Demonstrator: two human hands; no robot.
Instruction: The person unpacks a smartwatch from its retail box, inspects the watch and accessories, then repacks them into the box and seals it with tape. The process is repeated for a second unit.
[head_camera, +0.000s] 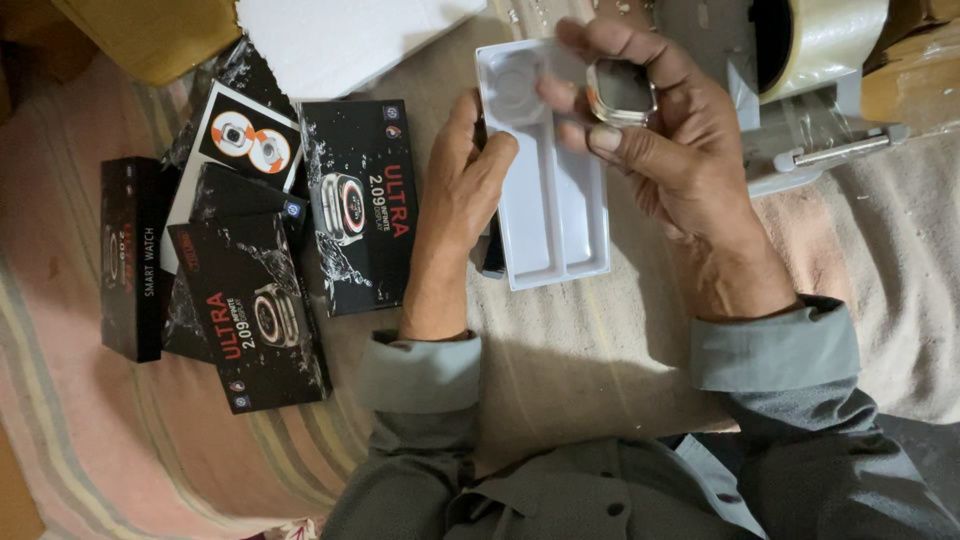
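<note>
Head view: the watch body (621, 92) sits pinched in the right hand (665, 130), just above the round recess at the far end of the white tray (560, 225). That tray's long axis runs away from the person. The left hand (462, 190) clasps its left edge, beside black watch boxes (357, 205).

Your workspace, seen from above
You sit over a pink striped blanket (90, 440) and a beige cloth (900, 260), under dim, warm light.

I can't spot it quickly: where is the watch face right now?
In the head view, the watch face is pinched in the right hand, above the white tray, near the tape dispenser.
</note>
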